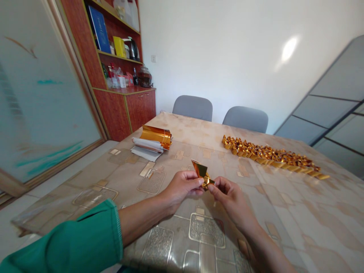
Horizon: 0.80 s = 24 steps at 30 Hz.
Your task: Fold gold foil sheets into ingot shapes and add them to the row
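My left grip (182, 187) and right grip (231, 201) are both clenched, pinching a folded gold foil piece (202, 172) in the air above the table (327, 216). Both forearms angle inward over its patterned cover, past curled foil sheets (156, 136) and a long band of folded gold pieces (270, 156). Grey chairs (193, 108) and a wooden cabinet (140, 108) stand beyond.

no readable text in view
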Tool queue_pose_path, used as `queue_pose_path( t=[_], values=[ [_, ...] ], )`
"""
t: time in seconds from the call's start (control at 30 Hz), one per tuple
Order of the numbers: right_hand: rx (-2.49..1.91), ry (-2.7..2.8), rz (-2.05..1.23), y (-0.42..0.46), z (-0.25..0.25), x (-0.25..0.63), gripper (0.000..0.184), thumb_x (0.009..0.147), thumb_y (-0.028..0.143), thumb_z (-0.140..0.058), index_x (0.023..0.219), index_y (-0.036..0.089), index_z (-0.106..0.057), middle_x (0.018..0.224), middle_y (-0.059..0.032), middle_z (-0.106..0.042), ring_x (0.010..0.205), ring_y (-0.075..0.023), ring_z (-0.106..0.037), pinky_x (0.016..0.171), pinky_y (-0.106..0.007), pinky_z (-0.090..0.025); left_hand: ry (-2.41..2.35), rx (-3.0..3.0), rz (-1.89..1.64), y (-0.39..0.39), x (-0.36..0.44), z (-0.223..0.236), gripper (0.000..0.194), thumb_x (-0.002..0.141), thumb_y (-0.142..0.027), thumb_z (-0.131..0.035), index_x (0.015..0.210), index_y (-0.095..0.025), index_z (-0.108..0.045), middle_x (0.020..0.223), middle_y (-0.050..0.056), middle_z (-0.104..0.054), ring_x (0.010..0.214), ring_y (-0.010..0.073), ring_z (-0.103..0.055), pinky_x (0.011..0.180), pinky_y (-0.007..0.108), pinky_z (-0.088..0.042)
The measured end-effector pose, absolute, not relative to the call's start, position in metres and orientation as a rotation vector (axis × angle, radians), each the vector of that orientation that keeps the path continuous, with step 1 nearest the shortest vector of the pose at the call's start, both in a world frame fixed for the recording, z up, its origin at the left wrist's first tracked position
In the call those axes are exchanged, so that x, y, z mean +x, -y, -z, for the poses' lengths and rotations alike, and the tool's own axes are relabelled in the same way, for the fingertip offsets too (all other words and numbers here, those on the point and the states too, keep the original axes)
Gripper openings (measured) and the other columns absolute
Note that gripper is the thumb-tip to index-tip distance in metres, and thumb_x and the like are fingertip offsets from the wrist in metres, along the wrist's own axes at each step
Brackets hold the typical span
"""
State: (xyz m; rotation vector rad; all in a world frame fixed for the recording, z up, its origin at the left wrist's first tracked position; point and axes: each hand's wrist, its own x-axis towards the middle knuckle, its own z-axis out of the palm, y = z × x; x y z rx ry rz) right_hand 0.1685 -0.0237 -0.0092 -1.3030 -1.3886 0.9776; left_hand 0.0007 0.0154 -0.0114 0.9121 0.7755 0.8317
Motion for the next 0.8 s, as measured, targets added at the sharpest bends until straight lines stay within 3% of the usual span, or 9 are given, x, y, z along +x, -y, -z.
queue_pose_path(
  t=[0.23, 0.4, 0.53, 0.67, 0.8],
  values=[
    [-1.193, 1.223, -1.308, 0.026, 0.008, 0.170, 0.047, 0.079, 0.064, -0.065, 0.069, 0.018, -0.063, 0.063, -0.0007, -0.057, 0.055, -0.0137, -0.048, 0.055, -0.027, -0.040, -0.758, 0.898, -0.915, -0.020, 0.001, 0.013, 0.041, 0.067, -0.025, -0.083, 0.095, -0.016, -0.054, 0.076, 0.002, -0.070, 0.062, 0.0103, -0.063, 0.061, 0.022, -0.048],
    [-1.145, 1.227, -1.176, 0.028, 0.005, 0.173, 0.042, 0.085, 0.060, -0.061, 0.079, 0.019, -0.065, 0.068, -0.0013, -0.058, 0.063, -0.0156, -0.051, 0.059, -0.028, -0.042, -0.789, 0.771, -0.846, -0.022, -0.001, 0.012, 0.041, 0.073, -0.016, -0.079, 0.098, -0.018, -0.047, 0.079, 0.003, -0.071, 0.060, 0.0105, -0.065, 0.061, 0.022, -0.050],
    [-1.152, 1.312, -1.047, 0.031, -0.001, 0.172, 0.031, 0.087, 0.051, -0.064, 0.097, 0.022, -0.062, 0.071, 0.0011, -0.056, 0.068, -0.0168, -0.051, 0.065, -0.029, -0.042, -0.746, 0.716, -0.784, -0.021, -0.001, 0.010, 0.039, 0.074, -0.012, -0.077, 0.102, -0.017, -0.051, 0.080, 0.005, -0.072, 0.064, 0.0115, -0.067, 0.063, 0.022, -0.051],
    [-1.146, 1.343, -1.011, 0.032, -0.002, 0.170, 0.032, 0.088, 0.053, -0.061, 0.085, 0.021, -0.059, 0.072, 0.0003, -0.054, 0.067, -0.0166, -0.049, 0.063, -0.028, -0.042, -0.713, 0.776, -0.883, -0.020, 0.000, 0.008, 0.041, 0.069, -0.018, -0.084, 0.101, -0.015, -0.059, 0.085, 0.004, -0.072, 0.067, 0.0104, -0.066, 0.062, 0.020, -0.050],
    [-1.142, 1.372, -0.985, 0.030, 0.003, 0.166, 0.033, 0.080, 0.048, -0.072, 0.095, 0.023, -0.058, 0.070, 0.0025, -0.053, 0.062, -0.0148, -0.047, 0.056, -0.026, -0.039, -0.716, 0.849, -0.961, -0.019, 0.000, 0.006, 0.041, 0.065, -0.026, -0.087, 0.096, -0.014, -0.064, 0.083, 0.003, -0.071, 0.065, 0.0091, -0.063, 0.058, 0.018, -0.047]
  ],
)
